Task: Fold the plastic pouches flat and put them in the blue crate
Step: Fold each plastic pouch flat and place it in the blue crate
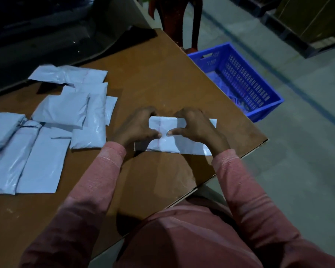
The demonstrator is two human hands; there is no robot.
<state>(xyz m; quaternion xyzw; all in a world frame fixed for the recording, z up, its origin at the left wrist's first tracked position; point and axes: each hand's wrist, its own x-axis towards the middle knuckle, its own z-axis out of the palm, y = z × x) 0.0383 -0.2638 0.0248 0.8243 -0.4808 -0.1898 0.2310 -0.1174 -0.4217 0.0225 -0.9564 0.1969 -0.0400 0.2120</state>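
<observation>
Two grips work one pouch (175, 146) on table (162, 74): left grip (137, 127) and right grip (196, 126) pinch its far fold, thumbs pressing down. We judge fold half done. Next: we flatten crease, then carry pouch right to blue crate (208, 61) on floor.

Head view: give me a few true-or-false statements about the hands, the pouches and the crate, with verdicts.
1. The left hand and right hand hold one pale grey plastic pouch on the brown wooden table. True.
2. The blue slotted plastic crate stands on the table. False: it sits on the floor beside it.
3. Other pale grey pouches lie left of the hands. True.
4. The crate is full of pouches. False: none show inside.
</observation>
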